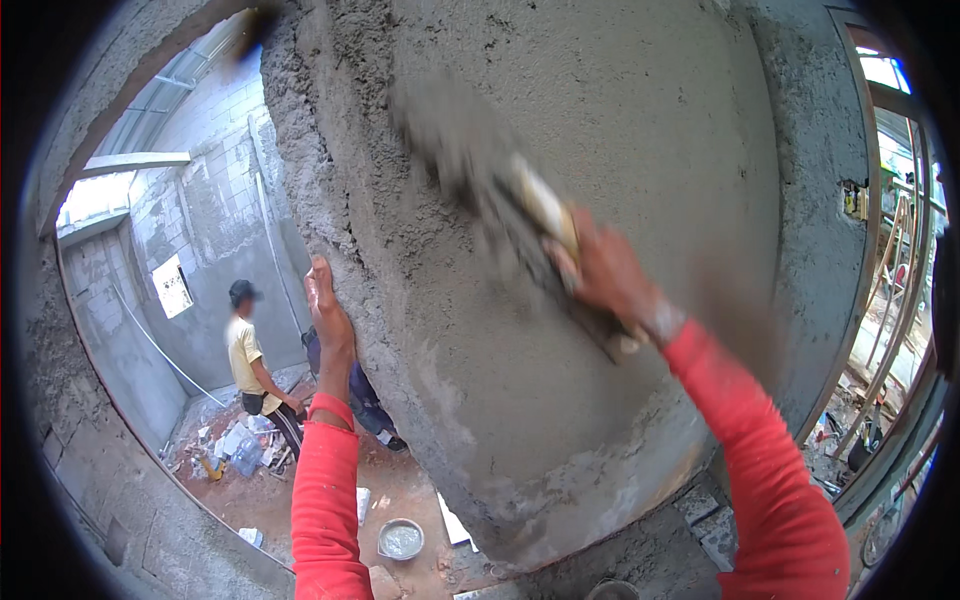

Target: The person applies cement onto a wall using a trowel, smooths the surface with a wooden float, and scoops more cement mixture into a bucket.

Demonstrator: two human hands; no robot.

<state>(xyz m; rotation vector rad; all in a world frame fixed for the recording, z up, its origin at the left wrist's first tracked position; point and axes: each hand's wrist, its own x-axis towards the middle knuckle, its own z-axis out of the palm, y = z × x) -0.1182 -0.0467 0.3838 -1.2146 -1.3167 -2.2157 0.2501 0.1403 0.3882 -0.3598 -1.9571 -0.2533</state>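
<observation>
My right hand (610,265) is closed round the pale handle of a long plastering float (545,205). The float slants across the grey wall (640,130), its upper left end smeared by motion. Wet mortar (450,130) shows along that end. My left hand (330,320) is raised at the wall's rough left edge, fingers stretched upward against it, and I see no tool in it. Rough, lumpy plaster lies left of the float, while the surface to the right looks smoother. Both arms wear red sleeves.
Through the opening at left, a person in a yellow shirt (246,355) stands near rubble (250,445). Another person's dark-clothed leg (370,400) shows behind my left arm. A bucket of grey mix (401,539) stands on the floor below. A wooden frame (880,260) borders the right side.
</observation>
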